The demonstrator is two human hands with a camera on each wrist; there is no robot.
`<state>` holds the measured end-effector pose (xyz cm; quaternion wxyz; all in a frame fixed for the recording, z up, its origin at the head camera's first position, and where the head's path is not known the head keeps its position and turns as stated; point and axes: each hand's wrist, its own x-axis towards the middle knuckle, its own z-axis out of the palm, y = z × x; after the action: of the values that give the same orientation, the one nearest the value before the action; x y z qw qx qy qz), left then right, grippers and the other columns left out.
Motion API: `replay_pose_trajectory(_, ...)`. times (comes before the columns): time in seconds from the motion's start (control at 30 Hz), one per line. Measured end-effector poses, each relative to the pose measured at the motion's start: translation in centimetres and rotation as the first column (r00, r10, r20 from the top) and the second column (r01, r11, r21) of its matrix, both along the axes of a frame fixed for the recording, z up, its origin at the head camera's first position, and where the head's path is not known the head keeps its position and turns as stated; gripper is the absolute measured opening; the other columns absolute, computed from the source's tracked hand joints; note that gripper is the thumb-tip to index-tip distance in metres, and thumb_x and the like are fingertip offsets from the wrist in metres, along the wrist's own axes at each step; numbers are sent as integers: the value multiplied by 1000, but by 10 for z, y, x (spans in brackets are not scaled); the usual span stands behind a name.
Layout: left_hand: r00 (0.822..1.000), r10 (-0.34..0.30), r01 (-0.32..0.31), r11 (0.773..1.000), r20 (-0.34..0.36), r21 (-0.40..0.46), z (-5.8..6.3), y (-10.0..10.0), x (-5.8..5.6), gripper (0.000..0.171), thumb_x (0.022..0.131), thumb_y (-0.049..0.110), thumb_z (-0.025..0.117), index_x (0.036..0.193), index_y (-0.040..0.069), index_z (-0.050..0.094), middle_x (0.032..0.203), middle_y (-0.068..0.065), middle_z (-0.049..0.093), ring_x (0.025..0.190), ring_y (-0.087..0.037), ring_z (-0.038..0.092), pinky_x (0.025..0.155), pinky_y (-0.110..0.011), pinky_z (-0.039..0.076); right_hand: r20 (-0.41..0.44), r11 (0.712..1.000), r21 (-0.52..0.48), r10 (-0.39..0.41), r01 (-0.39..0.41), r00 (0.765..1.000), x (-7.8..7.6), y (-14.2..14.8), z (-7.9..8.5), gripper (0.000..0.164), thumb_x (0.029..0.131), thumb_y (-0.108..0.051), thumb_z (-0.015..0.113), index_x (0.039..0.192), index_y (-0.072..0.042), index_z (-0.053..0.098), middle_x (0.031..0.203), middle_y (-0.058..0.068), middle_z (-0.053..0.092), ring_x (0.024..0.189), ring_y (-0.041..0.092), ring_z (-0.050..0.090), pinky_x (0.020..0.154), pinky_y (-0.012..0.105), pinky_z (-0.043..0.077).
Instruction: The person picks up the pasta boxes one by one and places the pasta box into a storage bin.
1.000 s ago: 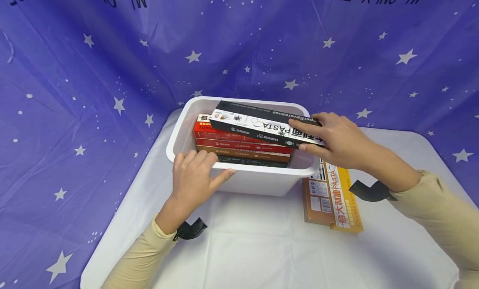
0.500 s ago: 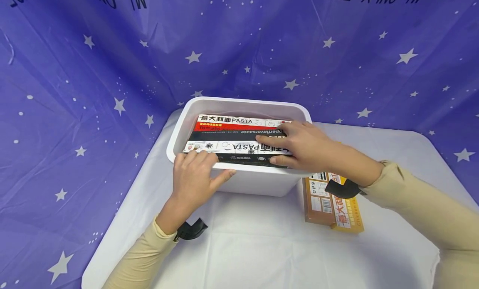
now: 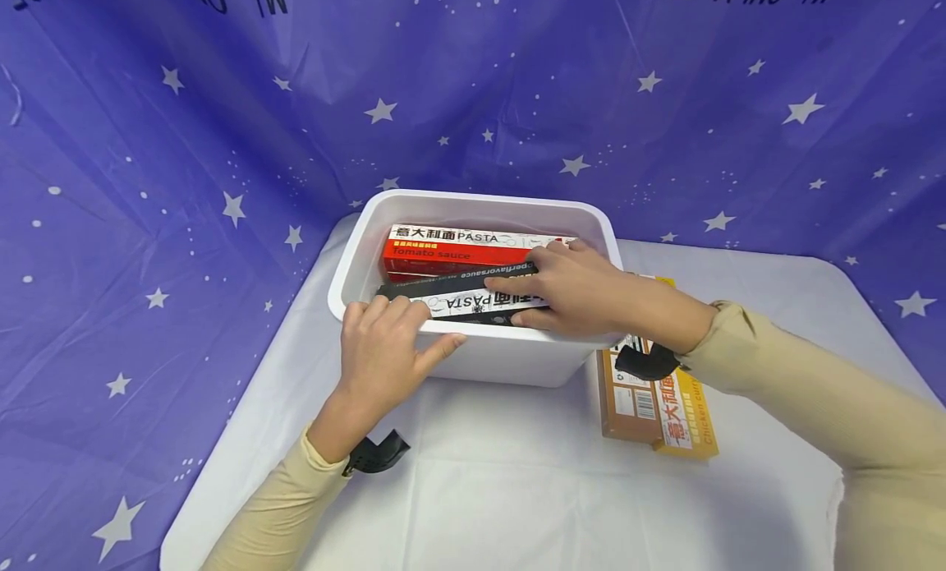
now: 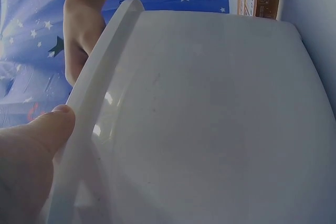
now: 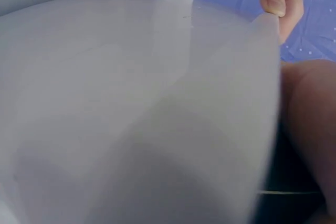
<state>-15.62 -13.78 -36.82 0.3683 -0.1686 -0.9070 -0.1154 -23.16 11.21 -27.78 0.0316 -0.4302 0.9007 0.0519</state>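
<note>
My left hand (image 3: 384,345) grips the front left rim of a white plastic bin (image 3: 502,361), thumb outside and fingers curled over the edge. In the left wrist view the thumb (image 4: 60,119) lies along that rim. My right hand (image 3: 572,290) reaches inside the bin and holds the right end of a black and white pasta box (image 3: 461,302), which slants down near the front wall. Behind it lies a red tomato sauce pasta box (image 3: 436,253), with more red showing beneath. The bin's wall (image 5: 131,77) fills most of the right wrist view.
A brown box (image 3: 628,423) and a yellow chicken curry pasta box (image 3: 691,431) lie side by side on the white tablecloth (image 3: 517,481), right of the bin. A purple star-patterned curtain (image 3: 480,86) hangs behind and to the left.
My right hand has brought the black pasta box from above the right rim down into the bin and toward its front wall. The left hand has stayed on the rim.
</note>
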Motion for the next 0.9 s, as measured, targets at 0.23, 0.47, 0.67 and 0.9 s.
replay_pose_trajectory(0.23,999,8,-8,1000,40,-8,0,0,1,87,96,81,16,85,9,64,73,-7,64,66,-30,54,66,-45,35,-4,998,67,13,-13,1000,-5,-12,-5,54,96,-53,64,148,-45,49,114,13,68,102,30,62,86,52,48)
replay_pose_trajectory(0.47,1000,12,-12,1000,16,-13,0,-1,1,86,96,80,17,83,9,62,71,-7,63,65,-30,54,65,-45,35,50,995,98,9,-14,999,-9,-22,-4,52,97,-50,64,147,-42,52,117,15,68,111,30,62,88,55,49)
replay_pose_trajectory(0.67,1000,8,-8,1000,18,-6,0,-1,1,86,95,80,17,83,9,63,72,-7,63,65,-30,54,65,-45,35,86,993,120,-25,15,996,-15,-29,-9,52,96,-49,65,146,-43,52,117,14,68,113,31,62,93,56,47)
replay_pose_trajectory(0.9,1000,13,-13,1000,28,-9,0,0,1,86,95,81,16,82,10,62,72,-7,63,65,-30,54,65,-45,35,81,987,153,-59,46,995,-17,-32,-15,53,96,-49,66,147,-44,51,121,15,66,116,35,61,100,57,46)
